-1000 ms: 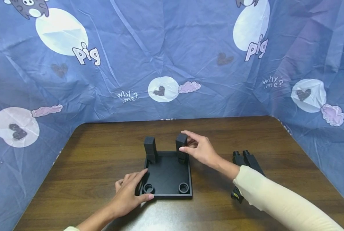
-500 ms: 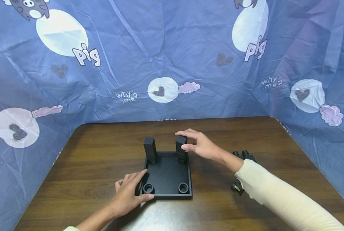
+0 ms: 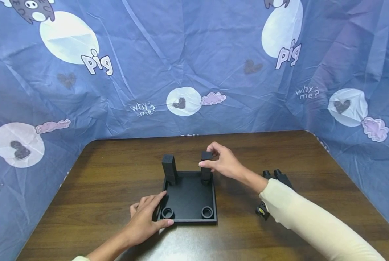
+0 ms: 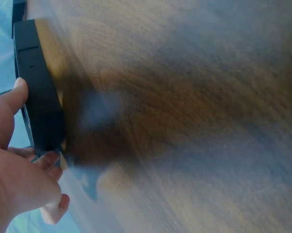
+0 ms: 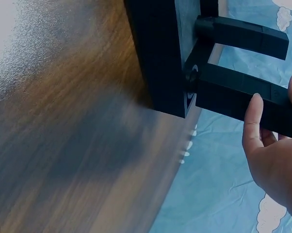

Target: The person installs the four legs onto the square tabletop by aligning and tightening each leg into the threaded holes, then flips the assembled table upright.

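A square black tray-like panel point(image 3: 190, 197) with a raised rim lies on the table. Round sockets fill its two near corners, the left socket point(image 3: 167, 213) and the right socket point(image 3: 207, 212). From the far corners rise two square black legs, the left leg point(image 3: 169, 167) and the right leg point(image 3: 205, 174). My right hand point(image 3: 228, 164) pinches the upper part of the right leg, thumb across its front. In the right wrist view a narrow gap shows at the base of this leg point(image 5: 228, 90). My left hand point(image 3: 143, 219) grips the panel's near-left corner, thumb at the near edge.
Two more black legs point(image 3: 282, 177) lie side by side on the brown wooden table point(image 3: 116, 163), partly covered by my right sleeve point(image 3: 305, 214). A small black device point(image 3: 262, 211) shows under that wrist. Behind the table hangs a blue printed cloth point(image 3: 181, 65).
My right hand's fingers extended past the top of the right leg, then closed on it again. The leg has turned slightly about its upright axis. The left hand stays put.
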Available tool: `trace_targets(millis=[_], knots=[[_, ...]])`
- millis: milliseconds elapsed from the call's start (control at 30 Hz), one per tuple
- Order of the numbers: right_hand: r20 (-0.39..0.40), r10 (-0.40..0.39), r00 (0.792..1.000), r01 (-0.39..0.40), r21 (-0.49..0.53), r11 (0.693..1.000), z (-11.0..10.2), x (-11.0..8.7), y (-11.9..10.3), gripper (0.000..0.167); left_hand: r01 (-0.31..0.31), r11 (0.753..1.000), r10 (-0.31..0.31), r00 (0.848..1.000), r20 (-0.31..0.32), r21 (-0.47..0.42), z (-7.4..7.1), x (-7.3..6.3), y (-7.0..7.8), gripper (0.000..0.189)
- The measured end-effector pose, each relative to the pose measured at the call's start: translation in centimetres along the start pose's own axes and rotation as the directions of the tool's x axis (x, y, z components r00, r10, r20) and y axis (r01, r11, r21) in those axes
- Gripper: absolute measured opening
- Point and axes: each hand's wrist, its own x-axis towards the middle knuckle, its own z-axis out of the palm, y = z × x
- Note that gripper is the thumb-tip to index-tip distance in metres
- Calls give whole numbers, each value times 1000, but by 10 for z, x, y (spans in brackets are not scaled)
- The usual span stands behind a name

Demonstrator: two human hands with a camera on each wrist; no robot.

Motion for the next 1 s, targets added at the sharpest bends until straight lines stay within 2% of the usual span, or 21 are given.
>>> trace_targets(millis=[100, 167, 333, 400, 533, 633, 733, 900, 1000], knots=[[36, -3, 999, 2, 35, 999, 0, 0, 1, 39, -2, 1000, 2, 1000, -2, 3, 1, 0, 0, 86], [82, -32, 996, 29, 47, 998, -2, 1, 1, 40, -3, 1000, 3, 1000, -4, 0, 1, 0, -1, 86], [228, -100, 968, 104, -5, 995, -11, 2, 1, 46, -8, 1000, 8, 1000, -10, -4, 1, -1, -1, 85], [283, -88, 955, 91, 3, 996, -16, 2, 0, 44, -11, 1000, 11, 1000, -12, -3, 0, -1, -1, 85], [349, -54, 935, 22, 95, 995, -23, 2, -2, 41, -13, 1000, 13, 1000, -14, -3, 0, -2, -1, 86], [349, -40, 936, -15, 153, 988, -26, 2, -3, 39, -12, 1000, 12, 1000, -12, -3, 0, -2, -2, 86], [313, -23, 949, -29, 163, 986, -25, 2, -3, 35, -7, 1000, 7, 1000, -8, -1, 0, -2, -2, 86], [228, 6, 974, -32, 113, 993, -20, 4, -4, 27, 4, 1000, -3, 1000, 5, -13, 0, -1, -1, 86], [180, 23, 983, -33, 55, 998, -15, 5, -4, 28, 3, 1000, -3, 1000, 7, -12, 0, 0, -2, 86]])
